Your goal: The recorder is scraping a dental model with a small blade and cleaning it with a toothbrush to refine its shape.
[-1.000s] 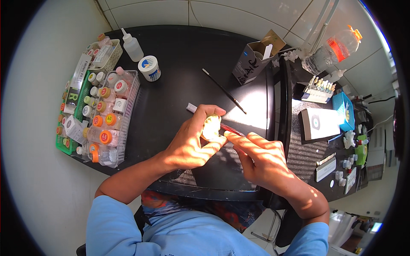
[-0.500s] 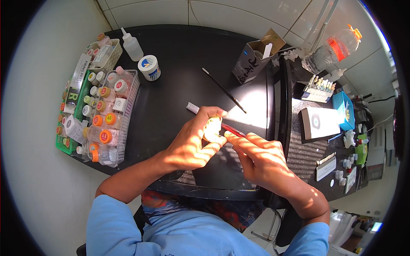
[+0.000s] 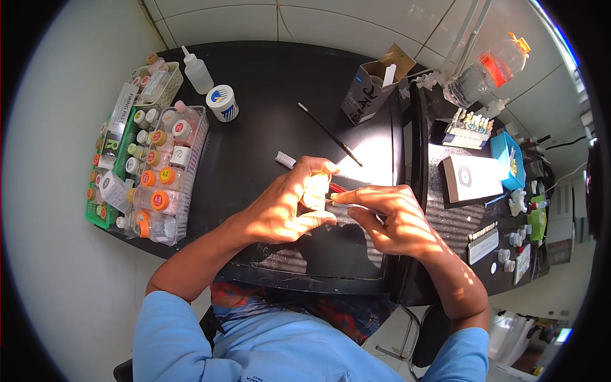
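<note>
My left hand (image 3: 283, 210) is closed on a small pale yellowish cast piece (image 3: 316, 193), with thumb and fingers at its upper and lower ends. My right hand (image 3: 398, 223) pinches a slender light-coloured instrument (image 3: 340, 203), whose tip reaches the piece. Just behind both hands a brush with white bristles (image 3: 284, 159) and a red handle (image 3: 337, 188) lies partly hidden. A thin black paintbrush (image 3: 331, 135) lies diagonally on the black desk (image 3: 254, 86) beyond them.
Baskets of small jars (image 3: 159, 184) line the left side. A squeeze bottle (image 3: 198, 75), white tub (image 3: 223, 107) and carton (image 3: 363, 95) stand at the back. The right-hand bench holds a water bottle (image 3: 477, 79), shade guide (image 3: 466, 135), white block (image 3: 471, 178) and blue basket (image 3: 508, 162).
My right hand has moved up and its fingers are now more bent, showing the slender instrument at the piece. My left thumb has shifted slightly down. The view has shifted slightly.
</note>
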Available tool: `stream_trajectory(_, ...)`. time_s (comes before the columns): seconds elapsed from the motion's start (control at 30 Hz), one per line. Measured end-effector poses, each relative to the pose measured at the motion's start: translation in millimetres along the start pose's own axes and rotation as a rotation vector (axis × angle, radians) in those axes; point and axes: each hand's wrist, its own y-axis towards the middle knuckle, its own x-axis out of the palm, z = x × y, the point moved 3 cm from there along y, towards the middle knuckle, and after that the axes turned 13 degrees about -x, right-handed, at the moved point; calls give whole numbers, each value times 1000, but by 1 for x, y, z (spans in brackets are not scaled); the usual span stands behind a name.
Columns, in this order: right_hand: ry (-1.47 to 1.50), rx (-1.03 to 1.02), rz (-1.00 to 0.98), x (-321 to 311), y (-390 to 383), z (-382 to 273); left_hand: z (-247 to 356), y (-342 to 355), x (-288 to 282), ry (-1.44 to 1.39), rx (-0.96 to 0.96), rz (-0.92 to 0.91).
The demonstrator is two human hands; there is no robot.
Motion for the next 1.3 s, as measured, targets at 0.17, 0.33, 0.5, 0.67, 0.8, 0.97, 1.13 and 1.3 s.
stream_trajectory(0.17, 48, -26, -24, -2, 2, 1, -4, 0, -10, -26, -108, -66)
stream_trajectory(0.33, 25, -135, 183, -7, -2, 17, 8, 8, -23, 138, -14, -24)
stream_trajectory(0.5, 19, 26, 195, -3, -4, 26, 13, 1, -31, 437, -70, -111)
stream_trajectory(0.67, -17, -64, 173, 4, -3, 35, 24, -12, -39, 711, -211, -7)
stream_trajectory(0.8, 24, -78, 202, 9, -5, 38, 10, -20, -54, 844, -326, 39)
stream_trajectory(0.97, 54, -65, 199, 13, -3, 38, 1, -16, -60, 843, -329, 93)
stream_trajectory(1.13, -148, -72, 255, 11, -5, 35, 15, -9, -68, 728, -236, 239)
stream_trajectory(1.3, -279, 38, -2, 25, -5, 45, 21, -8, -70, 332, -196, 240)
